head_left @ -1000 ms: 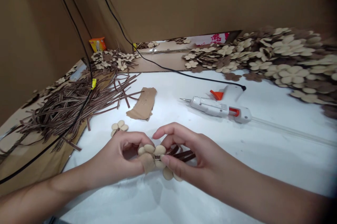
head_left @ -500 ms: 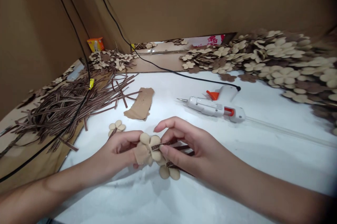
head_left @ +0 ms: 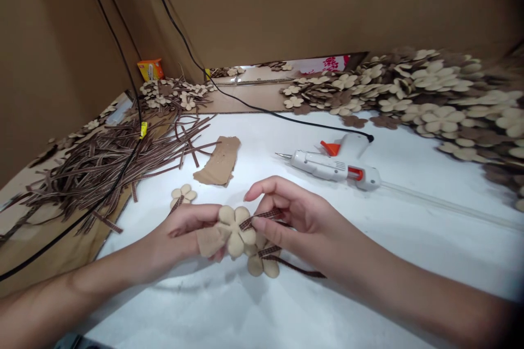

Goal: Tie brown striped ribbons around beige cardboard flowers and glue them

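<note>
My left hand [head_left: 192, 237] pinches a beige felt flower [head_left: 235, 235] at its left side; a tan bandage-like wrap shows on my thumb. Between the thumb and fingers of my right hand [head_left: 286, 215] is a brown checked ribbon [head_left: 262, 218], whose end lies at the flower's centre. Partly hidden just below, a second beige flower [head_left: 262, 266] has brown ribbon across it, trailing right beneath my right hand. Behind my left hand, another beige flower [head_left: 183, 194] with ribbon rests on the white table [head_left: 229, 311].
A white glue gun [head_left: 323, 166] lies beyond my right hand, its black cable [head_left: 262, 110] running left. A torn cardboard piece [head_left: 221, 160] is at centre. Brown ribbons [head_left: 102, 163] are heaped left, felt flowers [head_left: 442, 81] piled right. An orange box [head_left: 150, 69] stands at the back.
The held flower has turned more face-on to the camera. My right hand has shifted slightly, with the ribbon still pinched, and more of the ribbon trailing from the lower flower shows.
</note>
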